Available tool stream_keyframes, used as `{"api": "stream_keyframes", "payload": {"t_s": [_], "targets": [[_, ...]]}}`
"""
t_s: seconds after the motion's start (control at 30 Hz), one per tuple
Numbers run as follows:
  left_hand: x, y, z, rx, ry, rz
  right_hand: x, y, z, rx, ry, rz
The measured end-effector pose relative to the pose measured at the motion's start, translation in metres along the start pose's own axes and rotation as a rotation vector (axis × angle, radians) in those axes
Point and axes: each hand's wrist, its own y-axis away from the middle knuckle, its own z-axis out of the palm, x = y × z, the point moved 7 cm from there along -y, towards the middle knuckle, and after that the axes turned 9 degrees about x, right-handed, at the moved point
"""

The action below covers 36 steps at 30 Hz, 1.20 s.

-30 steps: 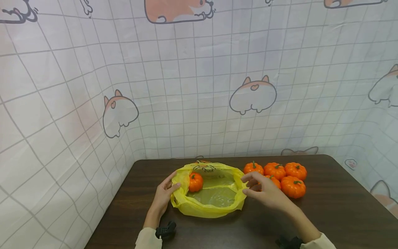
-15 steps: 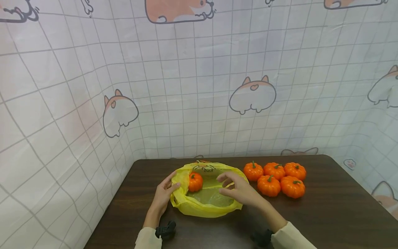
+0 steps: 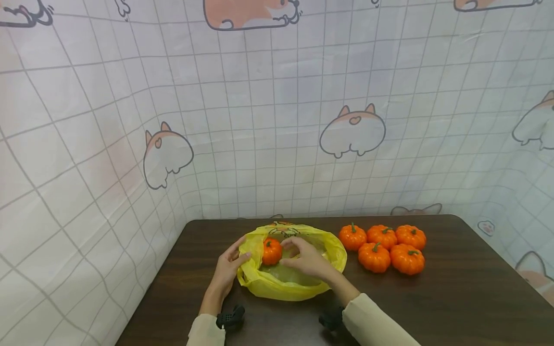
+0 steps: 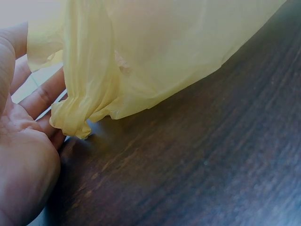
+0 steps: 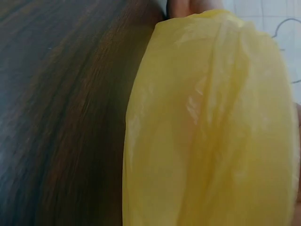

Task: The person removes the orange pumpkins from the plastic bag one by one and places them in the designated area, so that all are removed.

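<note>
A yellow plastic bag (image 3: 294, 291) lies on the table with its mouth spread wide. One small orange pumpkin (image 3: 271, 252) sits inside at the left, partly covered by a fold. My left hand (image 3: 226, 270) holds the bag's left rim, thumb over the edge and fingers along the outside. In the left wrist view, gathered yellow plastic hangs beside the palm. My right hand (image 3: 308, 259) reaches over the near rim into the mouth, thumb and fingers apart, fingertips right at the pumpkin's right side. The bag's wall fills most of the right wrist view and hides that hand's fingertips.
Several orange pumpkins (image 3: 374, 258) stand grouped on the dark wooden table (image 3: 459, 288), to the right of the bag. A white grid-patterned cloth (image 3: 268, 120) with cartoon dogs hangs behind the table and along its sides.
My right hand has moved left from the bag's right rim, across the opening, to the pumpkin inside. The left hand stays at the left rim.
</note>
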Motion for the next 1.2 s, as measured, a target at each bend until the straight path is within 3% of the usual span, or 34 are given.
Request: {"api": "stream_keyframes", "payload": {"t_s": [0.47,0.93,1.2], "targets": [[0.0,0.001,-0.001,0.006,-0.013,-0.005,0.018,-0.025,0.031,-0.014,0.021,0.071],[0.0,0.0,0.0,0.003,0.003,-0.006,0.017,-0.032,0.041,0.009,0.063,0.065],[-0.001,0.0,0.001,0.0,0.008,-0.013,0.021,-0.031,0.042,0.063,0.068,0.119]]}}
